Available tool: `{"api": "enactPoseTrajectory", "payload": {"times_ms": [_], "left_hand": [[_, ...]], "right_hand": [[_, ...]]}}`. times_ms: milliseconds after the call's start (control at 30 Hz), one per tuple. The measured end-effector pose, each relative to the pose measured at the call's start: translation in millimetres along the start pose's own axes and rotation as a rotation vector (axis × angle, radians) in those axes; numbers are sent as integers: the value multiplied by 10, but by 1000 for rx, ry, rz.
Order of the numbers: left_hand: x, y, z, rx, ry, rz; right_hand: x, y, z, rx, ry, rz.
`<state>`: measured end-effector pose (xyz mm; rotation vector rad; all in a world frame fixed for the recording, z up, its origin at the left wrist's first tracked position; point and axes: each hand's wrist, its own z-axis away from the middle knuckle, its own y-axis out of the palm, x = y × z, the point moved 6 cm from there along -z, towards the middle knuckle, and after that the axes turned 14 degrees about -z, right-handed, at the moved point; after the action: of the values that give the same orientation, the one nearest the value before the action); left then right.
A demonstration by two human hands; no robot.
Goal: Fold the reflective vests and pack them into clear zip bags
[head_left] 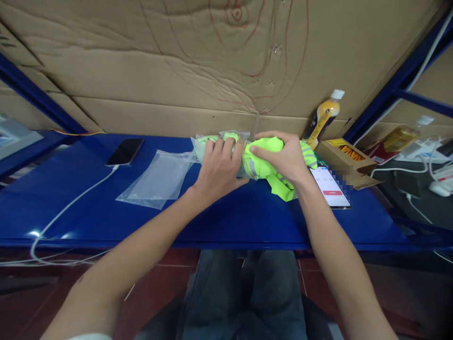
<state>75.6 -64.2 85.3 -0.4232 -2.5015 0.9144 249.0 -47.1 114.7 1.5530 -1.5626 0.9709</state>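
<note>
Head view: both hands' grip [255, 158] around bagged vest [264, 163]

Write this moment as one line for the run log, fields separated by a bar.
left hand: grips clear bag | right hand: grips green vest at bag mouth | table: spare bag, two phones

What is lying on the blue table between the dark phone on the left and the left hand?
In the head view, empty clear plastic bags lie between the dark phone and the left hand.

On the shelf [226, 222], a bag [159, 179] lies left of the bundle [262, 160], a phone [331, 186] right, apparently touching.
</note>
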Motion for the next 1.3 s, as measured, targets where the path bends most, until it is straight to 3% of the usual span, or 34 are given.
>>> {"api": "enactPoseTrajectory", "payload": {"times_ms": [133,300,367,700,967,1067,1200,1300], "left_hand": [[59,25,-3,-11,-16,40],[91,21,0,-43,-35,63],[94,20,0,-50,-53,61],[221,56,-1,-85,-182,27],[194,69,-26,-61,-32,69],[168,57,-24,-62,-3,32],[170,27,-10,-62,-121,-20],[193,11,-8,-37,-244,-72]], "right_hand": [[-29,191,50,122,-98,70],[-197,164,61,-121,-124,245],[-224,176,68,-161,-113,288],[47,398,220,-5,-390,292],[-59,414,174,163,-226,179],[-108,357,137,130,-213,212],[-205,246,83,-34,-152,202],[-221,280,73,-37,-133,146]]}}
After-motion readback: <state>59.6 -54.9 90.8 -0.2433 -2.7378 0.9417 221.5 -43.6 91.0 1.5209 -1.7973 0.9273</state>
